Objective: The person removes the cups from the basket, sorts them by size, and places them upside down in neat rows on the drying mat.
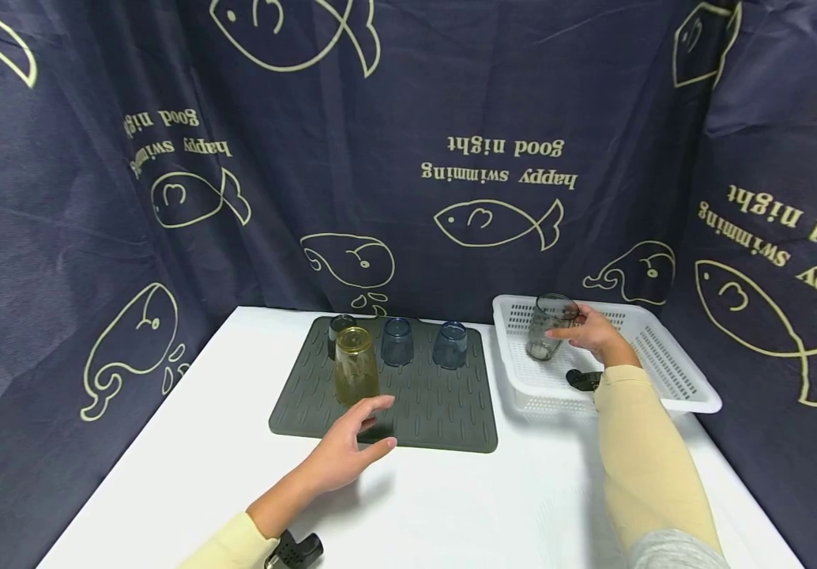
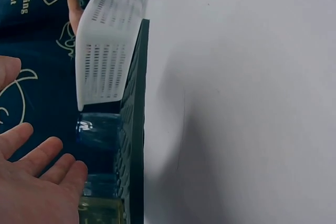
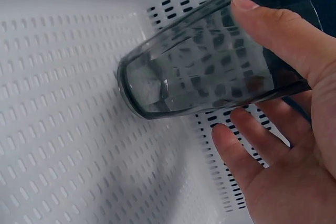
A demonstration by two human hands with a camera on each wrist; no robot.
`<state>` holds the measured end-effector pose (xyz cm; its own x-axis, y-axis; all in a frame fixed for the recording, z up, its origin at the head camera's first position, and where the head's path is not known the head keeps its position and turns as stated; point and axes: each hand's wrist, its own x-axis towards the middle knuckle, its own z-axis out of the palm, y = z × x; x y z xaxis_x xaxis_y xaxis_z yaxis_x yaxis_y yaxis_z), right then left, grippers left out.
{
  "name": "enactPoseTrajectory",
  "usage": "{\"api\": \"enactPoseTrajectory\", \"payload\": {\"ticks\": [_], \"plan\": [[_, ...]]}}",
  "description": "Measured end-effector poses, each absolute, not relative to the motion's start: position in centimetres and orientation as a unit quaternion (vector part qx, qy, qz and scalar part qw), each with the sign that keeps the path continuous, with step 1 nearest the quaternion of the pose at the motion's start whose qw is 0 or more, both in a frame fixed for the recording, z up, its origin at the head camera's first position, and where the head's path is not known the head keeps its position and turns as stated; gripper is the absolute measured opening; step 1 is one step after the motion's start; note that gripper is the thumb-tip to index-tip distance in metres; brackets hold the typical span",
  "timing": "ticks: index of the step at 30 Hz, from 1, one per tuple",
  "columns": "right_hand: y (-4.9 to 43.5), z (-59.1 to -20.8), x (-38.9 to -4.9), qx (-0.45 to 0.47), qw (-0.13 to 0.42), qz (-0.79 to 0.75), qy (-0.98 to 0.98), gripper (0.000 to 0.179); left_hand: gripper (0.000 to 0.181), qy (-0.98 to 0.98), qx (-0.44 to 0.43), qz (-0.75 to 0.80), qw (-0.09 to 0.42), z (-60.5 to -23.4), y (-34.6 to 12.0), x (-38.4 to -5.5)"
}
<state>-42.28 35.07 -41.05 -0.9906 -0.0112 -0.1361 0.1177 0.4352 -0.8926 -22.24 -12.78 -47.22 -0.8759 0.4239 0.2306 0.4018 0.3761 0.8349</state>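
My right hand (image 1: 595,330) grips a tall grey-tinted drinking glass (image 1: 547,325) inside the white plastic basket (image 1: 686,403). In the right wrist view the thumb lies along one side of this glass (image 3: 194,61), with fingers on the other side, and its base faces the basket floor. My left hand (image 1: 344,450) is held with fingers spread and nothing in it, over the front edge of the dark ribbed drying mat (image 1: 444,423). Nearest to it is an amber glass (image 1: 355,371), mouth down on the mat.
Behind the amber glass is a dark glass (image 1: 337,328), partly hidden. Two blue glasses, one in the middle (image 1: 397,344) and one to the right (image 1: 449,346), stand mouth down on the mat. A navy fish-print curtain (image 1: 408,118) borders the white table (image 1: 494,506).
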Motion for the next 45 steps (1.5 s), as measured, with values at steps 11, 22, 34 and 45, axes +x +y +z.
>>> {"api": "enactPoseTrajectory", "payload": {"ticks": [11,22,34,45], "plan": [[34.7,-41.0,-41.8,0.022,0.063,-0.526,0.848,0.099,0.061,0.806,0.273,0.525,0.012,-47.1,-11.3,-23.1],[35.0,-40.0,-40.9,-0.001,0.059,-0.509,0.859,0.106,0.061,0.801,0.276,0.532,0.007,-46.8,-10.2,-24.4],[34.9,-38.7,-38.6,-0.072,0.014,-0.436,0.897,0.085,0.061,0.786,0.313,0.533,-0.012,-46.0,-8.5,-26.1],[34.0,-37.4,-36.4,-0.124,-0.033,-0.412,0.902,0.078,0.061,0.774,0.326,0.543,-0.012,-45.1,-6.9,-27.5]]}}
